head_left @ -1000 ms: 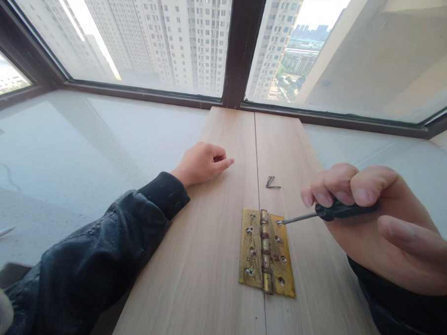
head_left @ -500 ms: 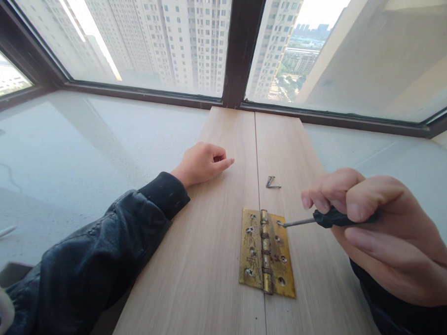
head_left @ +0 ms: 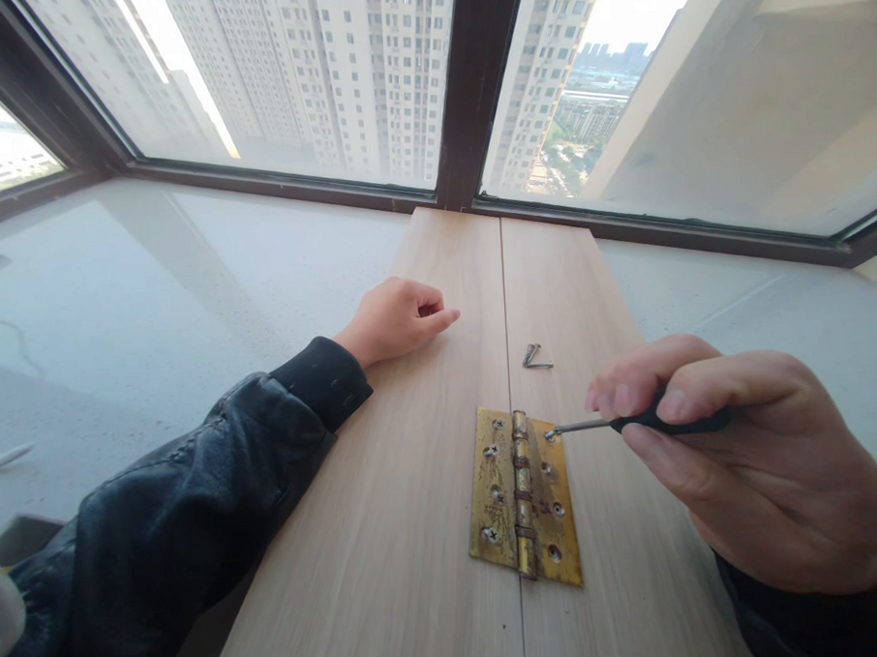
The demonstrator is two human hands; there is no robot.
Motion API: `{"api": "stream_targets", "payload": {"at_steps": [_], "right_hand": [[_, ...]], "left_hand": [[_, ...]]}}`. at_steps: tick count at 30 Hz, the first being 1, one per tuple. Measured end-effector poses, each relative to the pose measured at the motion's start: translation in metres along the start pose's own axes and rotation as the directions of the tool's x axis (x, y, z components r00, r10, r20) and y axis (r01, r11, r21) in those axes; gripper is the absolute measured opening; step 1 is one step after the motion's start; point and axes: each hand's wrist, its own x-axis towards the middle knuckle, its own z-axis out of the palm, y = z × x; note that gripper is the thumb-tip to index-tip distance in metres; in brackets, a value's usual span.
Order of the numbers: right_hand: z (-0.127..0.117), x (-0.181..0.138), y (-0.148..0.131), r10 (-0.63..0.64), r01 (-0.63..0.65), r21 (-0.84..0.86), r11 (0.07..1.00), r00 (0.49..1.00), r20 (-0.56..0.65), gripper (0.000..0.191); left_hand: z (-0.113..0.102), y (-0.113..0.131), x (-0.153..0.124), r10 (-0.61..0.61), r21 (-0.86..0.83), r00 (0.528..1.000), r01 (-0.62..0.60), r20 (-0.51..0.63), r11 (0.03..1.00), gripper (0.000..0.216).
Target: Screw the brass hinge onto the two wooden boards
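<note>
In the head view, the right hand, at the right of the frame, has changed its grip: the thumb, spread away from the handle a second ago, now presses up under it, and the fingers lie on top. It holds the screwdriver firmly. The tip is at the top hole of the hinge's right leaf, as in both earlier pictures, touching the screw there.

The left hand has stayed put near the middle of the frame, lying on the left board with its fingers loosely curled; I cannot tell whether anything is inside. The loose screws, just above the hinge on the right board, have not moved.

The hinge lies flat and opened out, right of centre in the lower half of the frame, its barrel along the seam between the boards. It is brass-yellow, stained with dark streaks and brown specks, with darker bands between the knuckles. Four cross-head screws sit in the left leaf. Three holes show below the screw in the right leaf.

The boards are pale wood and reach up to the dark window frame at the top; white sill shows on both sides.
</note>
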Motion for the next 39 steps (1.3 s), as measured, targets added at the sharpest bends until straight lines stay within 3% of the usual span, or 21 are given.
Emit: {"api": "stream_targets", "payload": {"at_steps": [9,12,19,24,28,32,39], "right_hand": [[-0.001,0.008,-0.003,-0.11,0.131,-0.23,0.964,0.989,0.101,0.031],[-0.003,0.007,-0.006,-0.123,0.151,-0.228,0.962,0.983,0.134,0.035],[-0.006,-0.007,-0.014,0.049,-0.032,-0.176,0.984,0.995,0.089,0.047],[-0.002,-0.005,-0.004,-0.054,0.053,-0.185,0.981,0.999,0.0,0.063],[-0.006,0.001,0.005,-0.153,0.163,-0.19,0.968,0.986,0.063,0.05],[-0.014,0.002,0.009,-0.231,0.263,-0.256,0.93,0.961,0.149,0.061],[-0.012,0.008,0.004,-0.243,0.269,-0.272,0.924,0.962,0.126,0.063]], "left_hand": [[0.001,0.0,0.001,-0.001,-0.005,1.0,0.001,-0.002,1.0,0.044],[0.001,0.0,0.001,0.002,0.002,1.0,-0.002,0.001,1.0,0.044],[0.001,-0.002,0.0,0.016,0.0,1.0,-0.016,-0.01,1.0,0.044],[0.0,-0.002,0.0,0.028,-0.007,0.999,-0.028,-0.016,1.0,0.043],[0.0,-0.001,0.0,0.005,-0.001,1.0,-0.005,-0.006,1.0,0.044],[0.0,0.0,0.0,0.005,-0.005,1.0,-0.005,0.002,1.0,0.044],[0.0,-0.002,0.0,0.017,-0.008,1.0,-0.017,-0.011,1.0,0.043]]}}
